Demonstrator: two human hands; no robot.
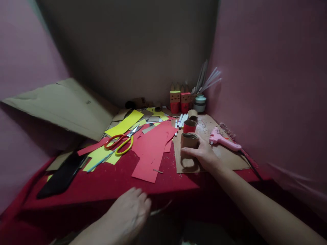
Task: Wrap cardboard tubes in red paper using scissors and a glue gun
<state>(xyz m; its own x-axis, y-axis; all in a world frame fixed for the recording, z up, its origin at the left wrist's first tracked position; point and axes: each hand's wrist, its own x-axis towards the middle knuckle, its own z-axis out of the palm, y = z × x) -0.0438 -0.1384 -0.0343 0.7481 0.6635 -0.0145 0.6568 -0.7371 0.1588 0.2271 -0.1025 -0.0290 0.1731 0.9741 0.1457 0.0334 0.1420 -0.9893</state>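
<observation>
My right hand (204, 154) grips a brown cardboard tube (187, 140) standing upright on the cardboard sheet (217, 160), thumb across its near side. Just behind it is a red-wrapped tube (189, 126). Low in front of the table edge, my left hand (134, 209) is closed with its fingers curled under. A thin pale strip shows beside it; whether the fingers hold anything is hidden. Nearest to that hand on the table lies red paper (150, 156).
Scissors (125, 141) and a blue pencil (102, 160) lie on yellow paper at left, near a black phone-like slab (61, 175). A pink glue gun (223, 139) lies right, white markers (182, 120) behind. Decorated tubes (180, 102) and a jar (200, 103) stand at the back.
</observation>
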